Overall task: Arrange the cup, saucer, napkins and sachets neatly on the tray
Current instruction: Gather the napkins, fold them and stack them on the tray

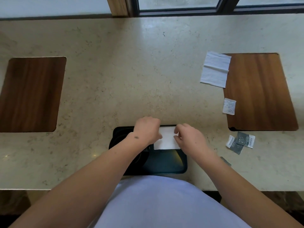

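A black tray [166,163] lies at the counter's near edge in front of me. A folded white napkin [167,139] rests across its far right part. My left hand [147,130] grips the napkin's left edge and my right hand [189,139] pinches its right edge. A dark round shape [120,139], perhaps the saucer, shows under my left forearm; the cup is hidden. A second white napkin [214,69] lies unfolded at the far right. A white sachet [229,106] and grey sachets [241,142] lie on the counter to the right.
The beige stone counter [123,71] has two inset wooden panels, one at the left [31,94] and one at the right [258,91]. A window frame runs along the back. Another dark sachet [226,161] peeks out beside my right forearm.
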